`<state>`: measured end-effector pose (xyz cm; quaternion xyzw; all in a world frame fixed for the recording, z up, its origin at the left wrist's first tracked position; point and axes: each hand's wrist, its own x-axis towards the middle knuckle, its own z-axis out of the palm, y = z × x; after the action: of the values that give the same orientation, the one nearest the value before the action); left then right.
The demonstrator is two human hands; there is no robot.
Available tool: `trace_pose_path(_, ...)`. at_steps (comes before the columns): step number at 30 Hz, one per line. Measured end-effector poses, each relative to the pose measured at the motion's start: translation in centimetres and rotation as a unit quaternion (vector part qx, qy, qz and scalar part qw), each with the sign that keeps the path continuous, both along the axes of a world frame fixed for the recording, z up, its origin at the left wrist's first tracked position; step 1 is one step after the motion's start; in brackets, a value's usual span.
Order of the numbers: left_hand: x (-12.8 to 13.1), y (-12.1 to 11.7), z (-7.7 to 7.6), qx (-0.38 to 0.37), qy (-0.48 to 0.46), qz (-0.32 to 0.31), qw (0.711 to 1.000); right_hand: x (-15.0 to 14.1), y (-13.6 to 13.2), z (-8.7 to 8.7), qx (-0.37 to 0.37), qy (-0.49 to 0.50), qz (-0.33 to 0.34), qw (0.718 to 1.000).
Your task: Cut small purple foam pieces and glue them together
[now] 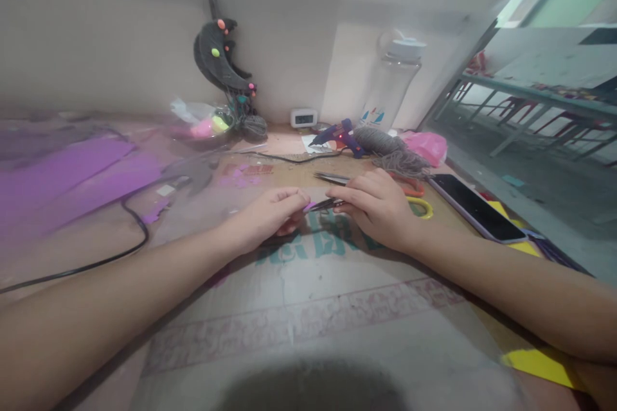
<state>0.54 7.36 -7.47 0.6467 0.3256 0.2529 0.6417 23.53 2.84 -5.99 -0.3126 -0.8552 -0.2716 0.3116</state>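
Note:
My left hand is closed in a pinch on a small purple piece, mostly hidden by the fingertips. Between the fingers of my right hand is a slim, dark, pointed tool that looks like tweezers; its tips touch or nearly touch the purple piece. Beneath and behind the right hand lie scissors with an orange and a yellow handle, blades pointing left. Both hands are just above a board with green printed characters.
Behind the hands are a glue gun, grey yarn, a clear bottle and a small clock. A phone lies right, purple sheets left. A black cable crosses the left side. A dark crescent leans on the wall.

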Motion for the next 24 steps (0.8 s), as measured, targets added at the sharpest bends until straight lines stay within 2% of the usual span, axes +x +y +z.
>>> trace_pose_path(12, 0.12, -0.34, 0.56, -0.002, 0.0, -0.006, 1.0, -0.09, -0.13, 0.16, -0.001, -0.001, 0.003, 1.0)
trace_pose_path(24, 0.01, -0.16, 0.3, 0.007, 0.005, -0.003, 1.0, -0.16, -0.18, 0.27, -0.004, -0.004, 0.013, 1.0)
